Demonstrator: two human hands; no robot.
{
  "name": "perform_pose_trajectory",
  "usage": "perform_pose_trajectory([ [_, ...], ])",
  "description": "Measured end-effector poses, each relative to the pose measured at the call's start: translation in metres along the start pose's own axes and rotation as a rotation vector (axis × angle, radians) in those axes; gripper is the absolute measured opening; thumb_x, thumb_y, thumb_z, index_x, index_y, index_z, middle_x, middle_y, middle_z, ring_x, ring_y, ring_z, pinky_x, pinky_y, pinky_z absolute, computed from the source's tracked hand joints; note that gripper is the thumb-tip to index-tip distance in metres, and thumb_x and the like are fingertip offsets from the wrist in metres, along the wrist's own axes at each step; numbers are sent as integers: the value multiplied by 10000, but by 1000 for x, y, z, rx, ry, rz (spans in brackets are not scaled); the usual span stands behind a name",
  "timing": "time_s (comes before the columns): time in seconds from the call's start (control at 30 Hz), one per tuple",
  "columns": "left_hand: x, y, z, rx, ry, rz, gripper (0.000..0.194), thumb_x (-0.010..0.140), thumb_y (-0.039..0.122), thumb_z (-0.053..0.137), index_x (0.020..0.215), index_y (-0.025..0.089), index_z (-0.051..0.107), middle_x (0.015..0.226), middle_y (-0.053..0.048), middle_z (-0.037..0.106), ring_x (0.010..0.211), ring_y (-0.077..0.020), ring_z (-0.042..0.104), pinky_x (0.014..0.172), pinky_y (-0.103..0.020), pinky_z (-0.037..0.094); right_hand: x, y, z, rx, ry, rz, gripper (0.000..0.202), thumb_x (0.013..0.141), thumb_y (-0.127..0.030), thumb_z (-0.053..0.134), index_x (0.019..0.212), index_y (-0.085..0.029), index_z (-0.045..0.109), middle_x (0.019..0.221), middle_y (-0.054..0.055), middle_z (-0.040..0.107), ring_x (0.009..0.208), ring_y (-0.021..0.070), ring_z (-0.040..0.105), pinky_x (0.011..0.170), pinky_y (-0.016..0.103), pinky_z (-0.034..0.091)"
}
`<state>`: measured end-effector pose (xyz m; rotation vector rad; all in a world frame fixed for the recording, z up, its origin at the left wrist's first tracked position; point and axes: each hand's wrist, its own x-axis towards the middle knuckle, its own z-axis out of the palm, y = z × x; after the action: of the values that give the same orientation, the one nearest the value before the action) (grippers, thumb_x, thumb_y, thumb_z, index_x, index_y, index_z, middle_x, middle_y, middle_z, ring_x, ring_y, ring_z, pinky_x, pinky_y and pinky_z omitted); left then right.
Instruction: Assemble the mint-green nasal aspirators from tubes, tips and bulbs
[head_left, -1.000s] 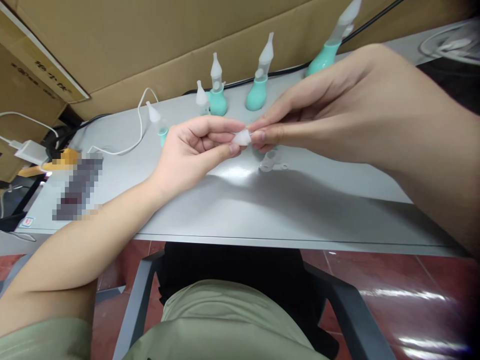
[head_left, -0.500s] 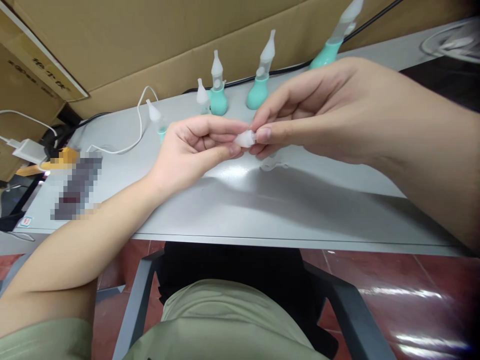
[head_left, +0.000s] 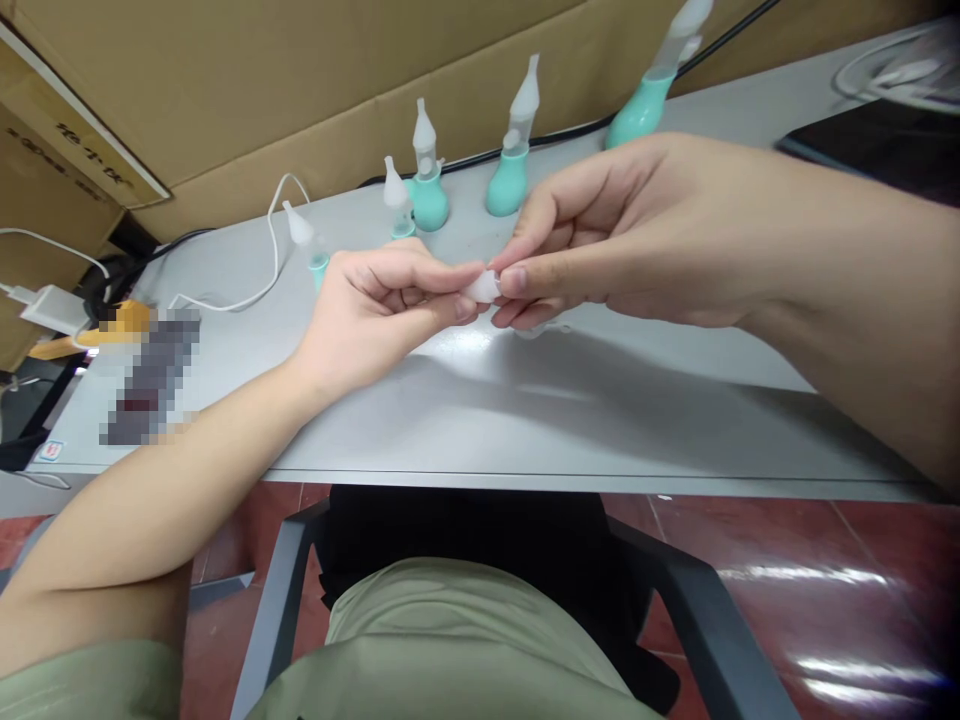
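A small white nozzle tip (head_left: 484, 287) is pinched between my two hands above the table. My left hand (head_left: 382, 300) grips its left end with thumb and forefinger. At its right end, the thumb and fingers of my right hand (head_left: 600, 240) close on it, and part of that end is hidden by the fingertips. Under my right hand a clear plastic piece (head_left: 531, 331) lies on the table, mostly covered. Behind the hands stand nasal aspirators with teal bulbs, including one in the middle (head_left: 508, 183) and one to its left (head_left: 430, 197).
Another aspirator (head_left: 637, 108) stands at the back right. Two with white tips, one beside the pair (head_left: 396, 190) and one further left (head_left: 300, 228), are partly hidden. A white cable (head_left: 274, 230), a blurred-out item (head_left: 154, 375) and a dark flat object (head_left: 885, 150) also lie on the table (head_left: 420, 430).
Both hands have drawn slightly closer together, so less of the nozzle tip shows between them. The view has shifted a little. The grip stays on the same piece.
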<state>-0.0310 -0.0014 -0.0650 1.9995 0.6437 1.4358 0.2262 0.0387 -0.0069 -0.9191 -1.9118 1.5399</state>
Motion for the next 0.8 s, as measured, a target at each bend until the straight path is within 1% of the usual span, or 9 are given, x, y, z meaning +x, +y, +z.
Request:
perform_pose_trajectory([
  [0.1, 0, 2, 0, 11, 4, 7, 243, 1031, 585, 1030, 1197, 409, 1007, 957, 38, 863, 857, -153, 886, 802, -359, 839, -1, -2, 2, -1, -6, 14, 242, 1016, -348, 1033, 961, -230, 829, 1019, -18, 882, 1116, 216, 929, 1113, 389, 828],
  [0.23, -1, 9, 3, 7, 24, -71, 285, 1005, 628, 1039, 1142, 379, 1015, 959, 17, 862, 880, -168, 885, 827, -387, 839, -2, -3, 1, 5, -27, 31, 286, 968, -391, 1075, 926, -256, 826, 1034, 17, 897, 1141, 245, 931, 1106, 380, 831],
  [0.33, -2, 11, 3, 59, 17, -84, 357, 999, 700, 1017, 1109, 360, 1014, 949, 5, 850, 858, -179, 874, 793, -409, 838, -1, -2, 1, 12, -30, 31, 271, 972, -349, 1062, 904, -255, 818, 1040, 30, 893, 1150, 260, 931, 1119, 409, 830],
  [0.43, -2, 10, 2, 144, 24, -58, 435, 1015, 772, 968, 1079, 345, 1011, 926, -3, 832, 806, -173, 843, 742, -415, 821, 0, -1, 2, 40, -37, 44, 242, 984, -288, 1034, 900, -241, 812, 992, 6, 882, 1087, 222, 925, 1096, 382, 827],
  [0.53, -1, 9, 0, 154, 13, -20, 376, 1031, 722, 979, 1072, 349, 1016, 901, -3, 821, 783, -158, 809, 719, -400, 789, 1, 1, 1, 78, -67, 48, 208, 1027, -221, 969, 894, -219, 809, 1004, 2, 885, 1034, 177, 915, 1052, 329, 815],
  [0.63, -1, 11, -1, 133, -15, -7, 298, 1042, 665, 994, 1089, 372, 1021, 889, -2, 814, 793, -164, 801, 698, -399, 759, 2, 1, 0, 88, -89, 67, 174, 1064, -184, 927, 932, -197, 814, 1039, 7, 883, 1035, 171, 913, 1066, 345, 805],
  [0.7, -1, 13, -2, 125, -14, -15, 275, 1041, 662, 995, 1100, 395, 1022, 879, 2, 799, 781, -160, 782, 692, -405, 749, 2, 1, -1, 83, -89, 80, 148, 1077, -195, 926, 977, -193, 816, 1061, 7, 881, 1040, 173, 910, 1098, 381, 802],
  [0.8, -4, 16, -2, 144, 0, -22, 292, 1045, 691, 980, 1093, 405, 1017, 875, 3, 775, 767, -155, 763, 688, -414, 750, 2, 1, 1, 61, -86, 78, 197, 1046, -262, 981, 979, -210, 803, 1042, 1, 874, 1006, 179, 902, 1045, 385, 818],
])
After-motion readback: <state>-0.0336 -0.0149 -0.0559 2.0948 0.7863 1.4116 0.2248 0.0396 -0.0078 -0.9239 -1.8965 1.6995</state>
